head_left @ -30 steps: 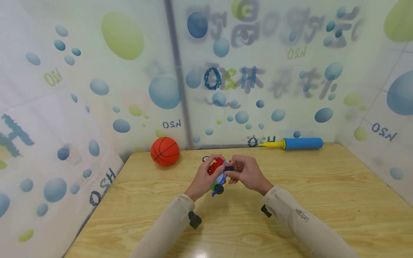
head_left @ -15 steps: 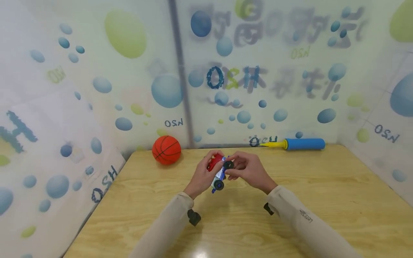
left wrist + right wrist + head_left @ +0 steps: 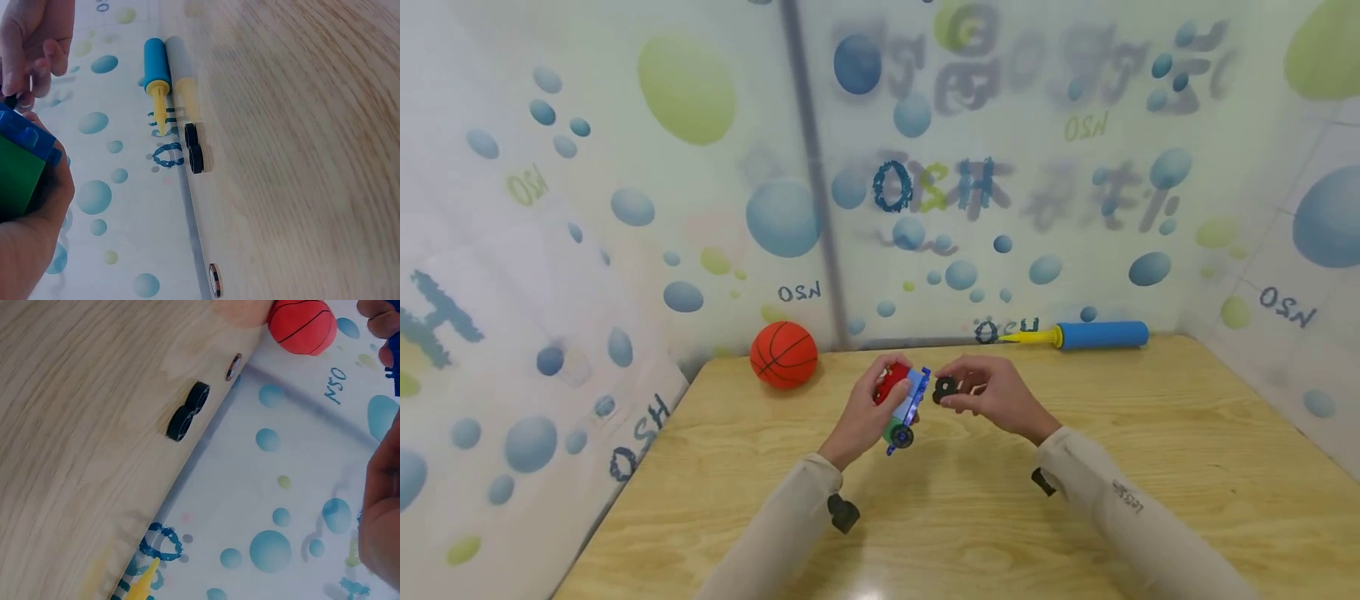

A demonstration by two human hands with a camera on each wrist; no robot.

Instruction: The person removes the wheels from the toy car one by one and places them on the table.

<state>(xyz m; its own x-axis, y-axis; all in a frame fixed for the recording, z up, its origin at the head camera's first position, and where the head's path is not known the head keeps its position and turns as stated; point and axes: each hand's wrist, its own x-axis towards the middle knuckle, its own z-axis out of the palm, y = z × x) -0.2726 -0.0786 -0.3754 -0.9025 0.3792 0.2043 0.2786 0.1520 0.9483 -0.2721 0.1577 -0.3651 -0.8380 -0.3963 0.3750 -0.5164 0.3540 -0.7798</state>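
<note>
My left hand [image 3: 867,417] holds a toy car [image 3: 904,400] built of red, light blue and green blocks on a blue base. A black wheel [image 3: 901,436] sits on the car's near end. Close to the car's other end, my right hand [image 3: 1003,397] pinches a loose black wheel [image 3: 944,388], with a gap between wheel and base. The left wrist view shows the car's green block [image 3: 17,181] at the left edge, with fingers wrapped behind it. At the right edge of the right wrist view, part of the blue base [image 3: 395,353] shows beside the left fingertips.
Two black wheels [image 3: 181,423] stand together on the wooden table [image 3: 1000,517], near its back edge. A small round disc [image 3: 234,367] stands farther along. A red basketball [image 3: 784,355] lies at back left, a blue-and-yellow hand pump [image 3: 1101,335] at back right.
The right hand has moved right, away from the car, with the wheel between its fingers. The wheel was against the base before and is now apart from it. The left hand still holds the car.
</note>
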